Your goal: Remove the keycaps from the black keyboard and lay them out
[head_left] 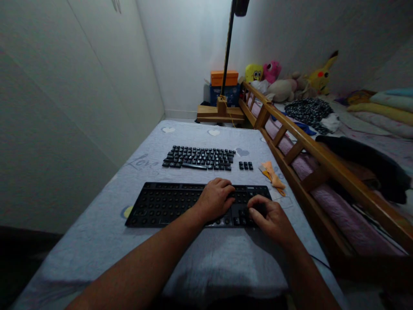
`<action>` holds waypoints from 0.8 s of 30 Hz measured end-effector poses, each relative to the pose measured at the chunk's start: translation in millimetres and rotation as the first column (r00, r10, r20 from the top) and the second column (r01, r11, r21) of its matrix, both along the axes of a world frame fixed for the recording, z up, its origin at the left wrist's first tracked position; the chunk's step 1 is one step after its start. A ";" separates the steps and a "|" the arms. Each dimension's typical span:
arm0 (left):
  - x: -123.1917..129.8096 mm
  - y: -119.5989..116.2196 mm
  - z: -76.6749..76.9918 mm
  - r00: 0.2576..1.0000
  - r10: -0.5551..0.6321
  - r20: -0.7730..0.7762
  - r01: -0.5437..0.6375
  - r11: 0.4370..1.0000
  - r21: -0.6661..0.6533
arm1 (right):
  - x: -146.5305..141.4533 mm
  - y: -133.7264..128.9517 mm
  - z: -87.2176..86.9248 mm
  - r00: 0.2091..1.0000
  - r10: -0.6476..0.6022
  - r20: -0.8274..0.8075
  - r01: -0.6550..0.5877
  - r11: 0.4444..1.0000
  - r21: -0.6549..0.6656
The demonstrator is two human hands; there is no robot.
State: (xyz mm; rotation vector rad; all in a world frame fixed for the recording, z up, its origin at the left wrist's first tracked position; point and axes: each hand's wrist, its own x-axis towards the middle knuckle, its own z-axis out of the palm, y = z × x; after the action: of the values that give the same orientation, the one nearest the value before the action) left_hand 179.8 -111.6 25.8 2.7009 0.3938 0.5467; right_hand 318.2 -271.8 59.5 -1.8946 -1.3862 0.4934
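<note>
A black keyboard [167,202] lies on the cloth-covered table; most of its left and middle part shows bare key sockets. My left hand [217,199] rests on it right of the middle, fingers bent but apart, holding nothing visible. My right hand [266,215] is over the number-pad end, thumb and index finger close together in a pinch; anything between them is too small to make out. Beyond the keyboard, loose black keycaps [203,157] lie in rows, with a small group of keycaps [245,165] to their right.
An orange cloth [273,177] with something yellow under it lies right of the keycaps. A wooden bed rail [300,140] runs along the table's right side. A black lamp pole [227,51] on a wooden base stands behind. White cabinet doors [71,107] line the left.
</note>
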 end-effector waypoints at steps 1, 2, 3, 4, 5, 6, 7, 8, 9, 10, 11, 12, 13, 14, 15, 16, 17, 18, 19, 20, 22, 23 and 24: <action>0.1 -0.1 -0.2 1.000 0.000 -0.002 0.000 1.000 0.001 | -1.0 -1.1 -1.4 1.000 0.000 0.002 0.000 1.000 0.001; 0.2 -0.2 -0.4 1.000 0.001 -0.003 -0.001 1.000 0.002 | -1.9 -2.0 -2.8 1.000 -0.001 0.005 0.001 1.000 0.000; 0.3 -0.2 -0.6 1.000 0.003 -0.004 -0.003 1.000 0.003 | -2.7 -2.6 -3.9 1.000 -0.003 0.010 0.003 1.000 -0.003; 0.3 -0.3 -0.7 1.000 0.003 -0.005 -0.003 1.000 0.004 | -3.5 -2.9 -4.8 1.000 -0.004 0.017 0.004 1.000 -0.006; 0.4 -0.3 -0.6 1.000 0.005 -0.005 -0.005 1.000 0.004 | -4.4 -2.9 -5.4 1.000 -0.003 0.026 0.003 1.000 -0.006; 0.3 -0.3 -0.5 1.000 0.007 -0.004 -0.007 1.000 0.004 | -5.4 -2.7 -5.9 0.999 0.000 0.037 0.000 1.000 -0.004; 0.3 -0.3 -0.2 1.000 0.007 -0.005 -0.007 1.000 0.003 | -6.5 -2.5 -6.2 0.999 0.005 0.049 -0.005 1.000 -0.002; 0.3 -0.2 0.0 1.000 0.006 -0.006 -0.006 1.000 0.003 | -7.8 -2.2 -6.3 0.998 0.009 0.060 -0.009 1.000 -0.001; 0.3 -0.2 0.3 1.000 0.005 -0.007 -0.005 1.000 0.001 | -9.1 -2.0 -6.2 0.998 0.014 0.068 -0.014 1.000 -0.001; 0.3 -0.2 0.4 1.000 0.005 -0.007 -0.005 1.000 0.000 | -10.5 -1.9 -6.0 0.997 0.019 0.074 -0.019 1.000 0.002; 0.3 -0.1 0.5 1.000 0.005 -0.006 -0.005 1.000 0.000 | -11.8 -2.0 -5.8 0.997 0.023 0.079 -0.024 1.000 0.006; 0.3 -0.1 0.6 1.000 0.004 -0.005 -0.004 1.000 0.000 | -13.1 -2.2 -5.7 0.996 0.026 0.083 -0.027 1.000 0.013; 0.2 -0.1 0.5 1.000 0.005 -0.003 -0.005 1.000 0.000 | -14.3 -2.5 -5.6 0.996 0.027 0.087 -0.029 0.999 0.023; 0.2 -0.1 0.4 1.000 0.006 -0.001 -0.006 1.000 -0.001 | -15.4 -2.8 -5.6 0.995 0.028 0.092 -0.032 0.999 0.033; 0.2 -0.1 0.2 1.000 0.006 0.001 -0.006 1.000 -0.001 | -16.3 -3.2 -5.7 0.994 0.027 0.102 -0.031 0.999 0.042; 0.2 -0.2 0.0 1.000 0.005 0.003 -0.005 1.000 -0.003 | -17.1 -3.7 -6.1 0.993 0.024 0.116 -0.030 0.998 0.050; 0.2 -0.2 -0.1 1.000 0.005 0.005 -0.005 1.000 -0.005 | -17.6 -4.2 -6.5 0.991 0.023 0.131 -0.031 0.998 0.055; 0.3 -0.2 -0.3 1.000 0.004 0.006 -0.004 1.000 -0.006 | -18.0 -4.6 -7.0 0.989 0.023 0.146 -0.032 0.998 0.059; 0.4 -0.2 -0.5 1.000 0.004 0.007 -0.004 1.000 -0.007 | -18.2 -5.1 -7.4 0.987 0.022 0.158 -0.032 0.998 0.061; 0.5 -0.2 -0.6 1.000 0.005 0.007 -0.005 1.000 -0.008 | -18.2 -5.5 -7.9 0.986 0.020 0.165 -0.031 0.998 0.061; 0.7 -0.1 -0.7 1.000 0.006 0.006 -0.006 1.000 -0.007 | -18.0 -6.1 -8.4 0.985 0.017 0.169 -0.028 0.998 0.063; 0.9 0.0 -0.7 1.000 0.007 0.005 -0.007 1.000 -0.006 | -17.9 -6.2 -8.6 0.985 0.014 0.171 -0.025 0.998 0.064; 1.0 0.0 -0.6 1.000 0.006 0.003 -0.006 1.000 -0.004 | -17.8 -6.2 -8.6 0.985 0.011 0.171 -0.022 0.998 0.063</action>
State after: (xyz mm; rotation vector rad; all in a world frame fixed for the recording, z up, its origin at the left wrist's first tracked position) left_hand 180.8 -111.5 25.2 2.6955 0.4018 0.5513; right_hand 300.3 -277.9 50.9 -1.9102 -1.5104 0.2948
